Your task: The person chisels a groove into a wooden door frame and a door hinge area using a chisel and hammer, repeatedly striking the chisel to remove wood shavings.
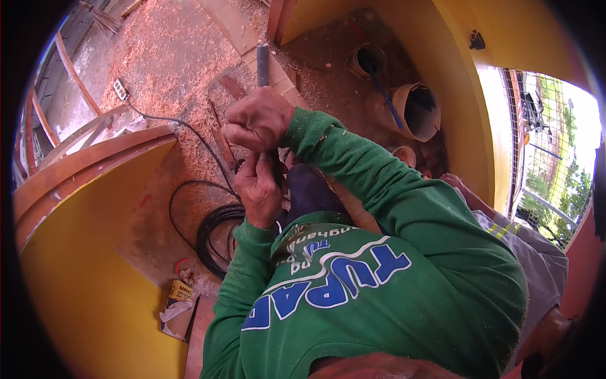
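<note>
My right hand (260, 119) is closed in a fist. From its far side sticks out a dark grey cylindrical handle (262, 64); the other end is hidden by the hand. Just below it, nearer my body, my left hand (259, 192) has its fingers bent and pinched together against something dark, too covered to make out. The two hands nearly touch. A narrow reddish-brown wood strip (232, 87) shows beyond the right fist, partly covered by it. Both my arms are in green sleeves dusted with shavings.
Wood shavings (167, 54) cover the floor ahead. A white socket strip (120, 89) lies there, its cord running to a coiled black cable (211, 237). Yellow curved panels (95, 252) flank me. Buckets (413, 110) stand at far right. Another person's hand (464, 189) is at my right.
</note>
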Action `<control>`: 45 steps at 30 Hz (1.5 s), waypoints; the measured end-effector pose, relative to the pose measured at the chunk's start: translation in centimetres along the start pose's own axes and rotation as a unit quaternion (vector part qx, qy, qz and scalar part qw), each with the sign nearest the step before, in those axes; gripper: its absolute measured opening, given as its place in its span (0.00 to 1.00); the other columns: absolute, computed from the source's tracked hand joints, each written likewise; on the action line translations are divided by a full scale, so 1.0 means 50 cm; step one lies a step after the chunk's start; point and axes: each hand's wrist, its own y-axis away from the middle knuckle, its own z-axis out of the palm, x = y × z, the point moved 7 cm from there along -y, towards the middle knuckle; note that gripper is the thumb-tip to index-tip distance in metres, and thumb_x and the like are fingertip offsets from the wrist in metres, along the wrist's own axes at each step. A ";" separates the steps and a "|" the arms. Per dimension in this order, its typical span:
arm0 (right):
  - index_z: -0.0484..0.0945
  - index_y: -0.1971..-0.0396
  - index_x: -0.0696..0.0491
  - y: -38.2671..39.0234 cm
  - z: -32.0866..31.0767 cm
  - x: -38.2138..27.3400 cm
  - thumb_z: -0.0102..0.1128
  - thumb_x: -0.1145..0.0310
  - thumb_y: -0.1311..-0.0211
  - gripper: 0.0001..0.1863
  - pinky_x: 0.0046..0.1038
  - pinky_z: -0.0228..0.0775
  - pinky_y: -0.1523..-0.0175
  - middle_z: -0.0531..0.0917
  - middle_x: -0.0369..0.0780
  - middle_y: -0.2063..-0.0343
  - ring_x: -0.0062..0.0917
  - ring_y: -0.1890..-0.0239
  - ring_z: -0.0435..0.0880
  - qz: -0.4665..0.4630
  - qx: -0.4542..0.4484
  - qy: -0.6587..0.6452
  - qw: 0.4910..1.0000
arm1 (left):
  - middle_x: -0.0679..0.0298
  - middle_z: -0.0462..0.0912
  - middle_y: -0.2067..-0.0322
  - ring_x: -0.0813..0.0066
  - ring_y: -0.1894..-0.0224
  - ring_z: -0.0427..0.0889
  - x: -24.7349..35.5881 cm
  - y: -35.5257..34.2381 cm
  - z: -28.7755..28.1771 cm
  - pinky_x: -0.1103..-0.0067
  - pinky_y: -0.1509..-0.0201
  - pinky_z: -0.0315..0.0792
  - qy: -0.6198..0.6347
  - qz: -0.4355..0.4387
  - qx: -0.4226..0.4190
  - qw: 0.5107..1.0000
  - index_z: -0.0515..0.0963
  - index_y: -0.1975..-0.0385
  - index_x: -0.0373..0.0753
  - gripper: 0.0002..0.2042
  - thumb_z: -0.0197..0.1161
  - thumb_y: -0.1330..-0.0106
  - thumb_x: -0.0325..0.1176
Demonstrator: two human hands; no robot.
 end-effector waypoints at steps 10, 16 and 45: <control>0.64 0.93 0.54 0.023 0.017 -0.001 0.50 0.61 0.51 0.17 0.35 0.61 0.80 0.67 0.44 0.91 0.40 0.86 0.71 0.005 0.022 -0.043 0.999 | 0.68 0.70 0.84 0.85 0.88 0.65 0.013 0.025 -0.007 0.85 0.87 0.57 -0.111 0.044 0.036 0.992 0.71 0.68 0.34 0.10 0.44 0.35 0.33; 0.66 0.92 0.53 0.002 0.018 0.019 0.50 0.61 0.51 0.16 0.33 0.63 0.80 0.69 0.43 0.90 0.37 0.85 0.72 0.062 -0.015 -0.061 0.996 | 0.65 0.71 0.86 0.83 0.89 0.66 -0.003 0.041 -0.015 0.86 0.87 0.58 -0.058 -0.021 0.049 0.997 0.71 0.66 0.33 0.11 0.41 0.35 0.32; 0.69 0.89 0.53 0.008 0.039 0.035 0.50 0.62 0.52 0.13 0.35 0.65 0.76 0.71 0.42 0.89 0.38 0.83 0.74 0.062 -0.039 -0.018 0.997 | 0.69 0.70 0.83 0.86 0.87 0.64 -0.056 0.009 -0.046 0.87 0.85 0.56 -0.052 0.050 0.066 0.995 0.69 0.73 0.35 0.10 0.44 0.35 0.32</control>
